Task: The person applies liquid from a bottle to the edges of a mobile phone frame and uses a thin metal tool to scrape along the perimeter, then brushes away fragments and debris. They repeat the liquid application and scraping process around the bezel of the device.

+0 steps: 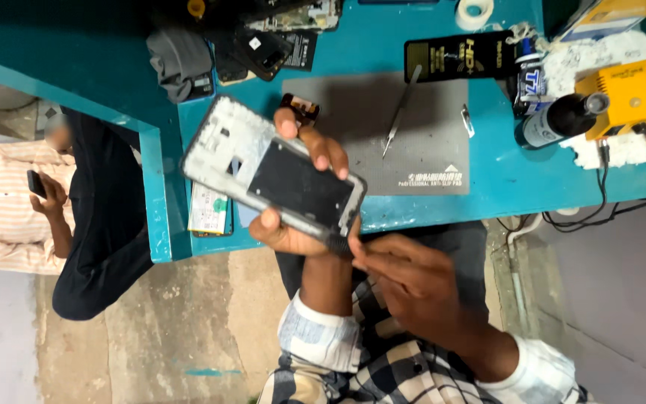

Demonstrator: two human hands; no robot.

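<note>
The left hand (300,187) comes up from the six o'clock edge of the view, wrist bent back, and holds an opened phone frame (271,176) tilted over the near edge of the teal workbench (502,172). Its thumb presses the frame's lower long side while the fingers curl over the upper side, closed firmly around it. The frame's pale end points to ten o'clock and its dark inner panel faces the camera.

The right hand (405,273) reaches in from five o'clock, fingers pinched narrow around a dark-handled tool (340,245) whose tip meets the frame's four o'clock corner; whether it is a screwdriver or a pry tool cannot be told.

At two o'clock of the frame a grey anti-slip mat (428,150) lies on the bench with tweezers (401,112) resting on it. Farther toward two o'clock stand a dark bottle (558,120) and a yellow device (626,97) with cables. At twelve o'clock sit loose phone parts (263,45) and a grey cloth (177,60). A flat battery (209,209) lies at seven o'clock of the frame, partly hidden beneath it. At nine o'clock another person (9,202) in a striped shirt sits holding a phone, apart from the work.
</note>
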